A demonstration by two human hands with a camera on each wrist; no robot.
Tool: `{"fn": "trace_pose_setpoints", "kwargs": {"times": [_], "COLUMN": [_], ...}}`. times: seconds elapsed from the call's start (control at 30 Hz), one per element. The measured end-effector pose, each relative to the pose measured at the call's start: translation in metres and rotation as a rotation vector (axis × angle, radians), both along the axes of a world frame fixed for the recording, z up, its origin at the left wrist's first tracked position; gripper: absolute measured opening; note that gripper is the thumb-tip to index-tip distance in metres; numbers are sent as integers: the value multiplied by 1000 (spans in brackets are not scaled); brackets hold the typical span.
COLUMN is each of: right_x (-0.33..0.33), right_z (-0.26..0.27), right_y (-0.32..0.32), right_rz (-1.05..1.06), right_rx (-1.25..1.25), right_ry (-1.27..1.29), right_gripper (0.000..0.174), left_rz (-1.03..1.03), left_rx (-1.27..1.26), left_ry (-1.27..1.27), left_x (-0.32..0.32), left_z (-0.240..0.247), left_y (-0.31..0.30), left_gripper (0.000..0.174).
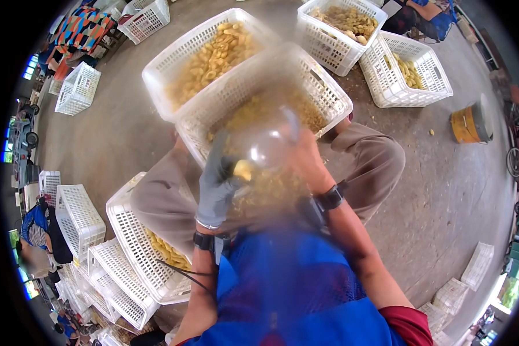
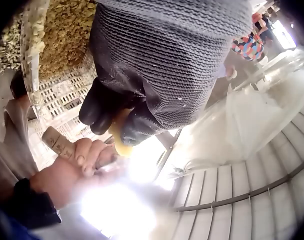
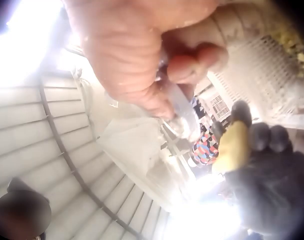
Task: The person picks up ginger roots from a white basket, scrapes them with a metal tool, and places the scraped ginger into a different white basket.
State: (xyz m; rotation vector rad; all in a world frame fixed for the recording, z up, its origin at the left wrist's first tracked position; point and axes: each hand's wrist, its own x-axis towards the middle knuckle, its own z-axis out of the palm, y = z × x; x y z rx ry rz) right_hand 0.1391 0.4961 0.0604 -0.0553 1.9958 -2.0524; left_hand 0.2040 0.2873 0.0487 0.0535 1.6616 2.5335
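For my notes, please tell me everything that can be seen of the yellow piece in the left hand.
The piece is pale yellow, longer than wide, with rounded sides; its surface looks smooth, like plant flesh, though blur hides fine detail. The gloved left hand pinches it in the air, covering part of it, close to the right hand.

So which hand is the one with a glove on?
The left hand, pinching the pale yellow piece: it wears a grey glove, while the right hand is ungloved.
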Motion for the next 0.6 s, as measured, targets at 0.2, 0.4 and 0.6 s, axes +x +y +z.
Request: {"fn": "trace_pose_setpoints", "kwargs": {"times": [0.2, 0.4, 0.6], "right_x": [-1, -2, -5], "right_z": [-23, -15, -15], "right_y": [-5, -1, -2], "right_rz": [-48, 72, -39], "right_rx": [-6, 70, 80], "right_ry": [133, 224, 98], "right_gripper": [33, 30, 28], "left_rz": [-18, -32, 27], "left_rx": [38, 2, -11], "left_ry": [30, 48, 32], "left_x": [-1, -2, 1], "left_z": [-11, -8, 2], "left_y": [-4, -2, 2], "left_gripper": [114, 112, 113]}}
